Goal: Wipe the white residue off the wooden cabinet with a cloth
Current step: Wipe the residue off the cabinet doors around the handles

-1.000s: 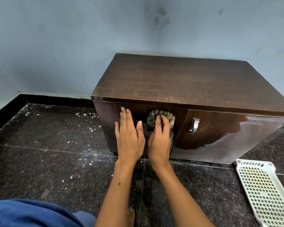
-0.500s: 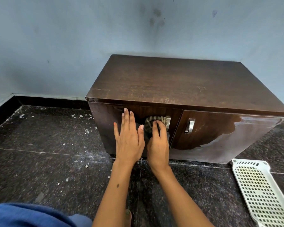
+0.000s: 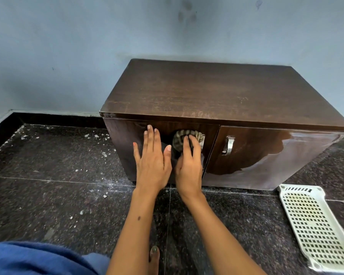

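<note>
From the head view, the left hand [image 3: 152, 165] lies flat with straight, spread fingers against the left door [image 3: 127, 147] of the wooden cabinet [image 3: 216, 92], seemingly bracing it. Just beside it, the right hand [image 3: 189, 165] presses a bunched striped cloth [image 3: 182, 136] to the same door, fingers curled over the wad, right against that door's metal handle [image 3: 202, 138]. The cloth sits at the right fingertips, so that hand is the one placed to wipe. Faint pale streaks show along the cabinet top's front edge [image 3: 187, 114], directly above both hands; reaching them probably means sweeping upward, then sideways along the cabinet's long left-right axis. A white plastic tray [image 3: 314, 229] lies on the floor [image 3: 58, 195], well right of the hands.
</note>
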Demonstrator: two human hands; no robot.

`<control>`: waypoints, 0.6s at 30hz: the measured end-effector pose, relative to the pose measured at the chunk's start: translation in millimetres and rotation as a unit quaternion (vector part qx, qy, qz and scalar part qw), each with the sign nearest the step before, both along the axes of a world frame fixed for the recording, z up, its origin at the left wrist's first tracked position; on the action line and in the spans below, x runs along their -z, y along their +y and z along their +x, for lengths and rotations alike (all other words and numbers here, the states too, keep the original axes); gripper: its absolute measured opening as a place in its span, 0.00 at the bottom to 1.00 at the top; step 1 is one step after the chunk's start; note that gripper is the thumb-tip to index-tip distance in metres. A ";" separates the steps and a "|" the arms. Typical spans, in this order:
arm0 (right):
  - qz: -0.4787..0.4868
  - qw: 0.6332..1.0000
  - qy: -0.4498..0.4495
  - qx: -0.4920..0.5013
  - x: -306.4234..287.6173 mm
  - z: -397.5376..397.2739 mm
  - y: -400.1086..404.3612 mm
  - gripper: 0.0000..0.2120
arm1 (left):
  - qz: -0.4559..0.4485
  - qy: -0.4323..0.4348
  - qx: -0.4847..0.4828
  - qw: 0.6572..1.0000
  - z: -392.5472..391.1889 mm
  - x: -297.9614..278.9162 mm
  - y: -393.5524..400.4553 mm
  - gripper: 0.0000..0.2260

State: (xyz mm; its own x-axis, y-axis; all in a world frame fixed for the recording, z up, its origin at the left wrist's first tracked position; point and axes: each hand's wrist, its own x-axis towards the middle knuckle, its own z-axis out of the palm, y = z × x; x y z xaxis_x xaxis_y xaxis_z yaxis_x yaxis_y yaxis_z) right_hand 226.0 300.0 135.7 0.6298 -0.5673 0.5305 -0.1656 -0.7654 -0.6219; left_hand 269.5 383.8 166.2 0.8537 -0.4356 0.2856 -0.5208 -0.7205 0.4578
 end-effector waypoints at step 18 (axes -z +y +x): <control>0.029 0.999 0.008 -0.017 12.1 -3.5 -2.1 0.21 | -0.002 0.003 0.018 1.000 8.0 8.5 10.4 0.31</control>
